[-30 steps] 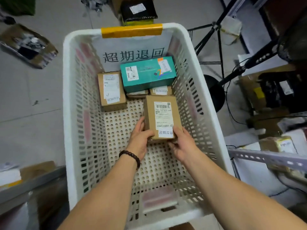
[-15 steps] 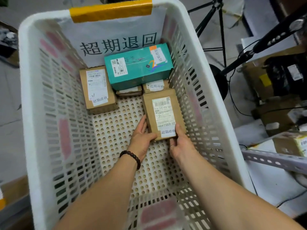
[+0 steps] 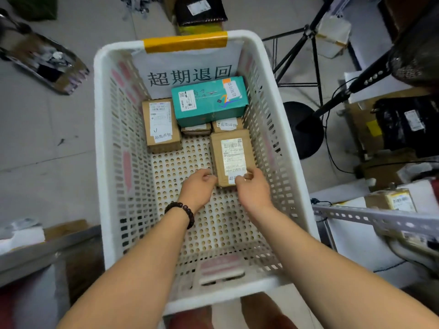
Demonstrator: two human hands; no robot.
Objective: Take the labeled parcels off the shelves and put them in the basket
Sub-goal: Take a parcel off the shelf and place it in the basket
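Observation:
A white perforated basket point(image 3: 99, 138) stands on the floor below me. A brown labeled parcel point(image 3: 231, 153) lies flat on its floor against the right wall. My left hand point(image 3: 197, 188), fingers curled, rests against its near left corner. My right hand point(image 3: 251, 188) pinches its near edge over the label. Deeper in the basket sit a teal box point(image 3: 209, 100), a brown box point(image 3: 161, 124) at the left, and two small parcels point(image 3: 196, 129) point(image 3: 226, 124) under the teal one.
A metal shelf rail point(image 3: 370, 216) crosses at the right with a labeled parcel point(image 3: 389, 199) behind it. Black tripod legs point(image 3: 306, 43) and cables stand right of the basket. A black parcel point(image 3: 199, 8) lies beyond it. Another shelf edge point(image 3: 47, 243) is at the left.
The brown parcel went down from tilted in both hands to flat on the basket floor by the right wall. Both hands slid back to its near end.

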